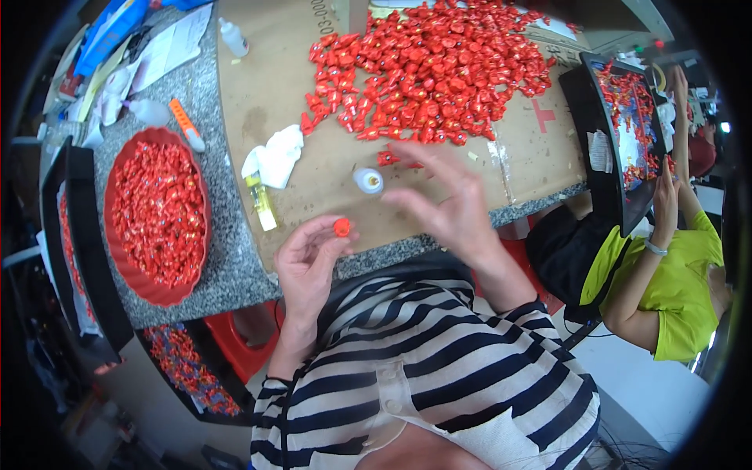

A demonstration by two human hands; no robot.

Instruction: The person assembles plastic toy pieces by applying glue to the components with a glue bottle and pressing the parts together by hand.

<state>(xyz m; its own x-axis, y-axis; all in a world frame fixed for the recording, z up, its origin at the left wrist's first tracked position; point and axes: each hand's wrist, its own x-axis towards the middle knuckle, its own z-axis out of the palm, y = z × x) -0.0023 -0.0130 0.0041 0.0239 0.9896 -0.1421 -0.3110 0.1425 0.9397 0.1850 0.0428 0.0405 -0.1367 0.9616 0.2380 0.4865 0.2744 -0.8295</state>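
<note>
Red dish [168, 298] kept at left, apparently within reach. Small red piece [342, 227] pinched in left hand [307, 257], thumb against fingers, presumably for control. White bottle [368, 181] placed between hands. Right hand [453, 207] spread wide, nothing visibly gripped.

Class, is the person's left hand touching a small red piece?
Touching: the head view shows the left hand pinching the red piece, with no gap visible.

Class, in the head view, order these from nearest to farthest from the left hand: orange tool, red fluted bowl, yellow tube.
1. Yellow tube: ahead and slightly left of the left hand.
2. Red fluted bowl: farther left.
3. Orange tool: ahead and left, beside the bowl's far end.
</note>
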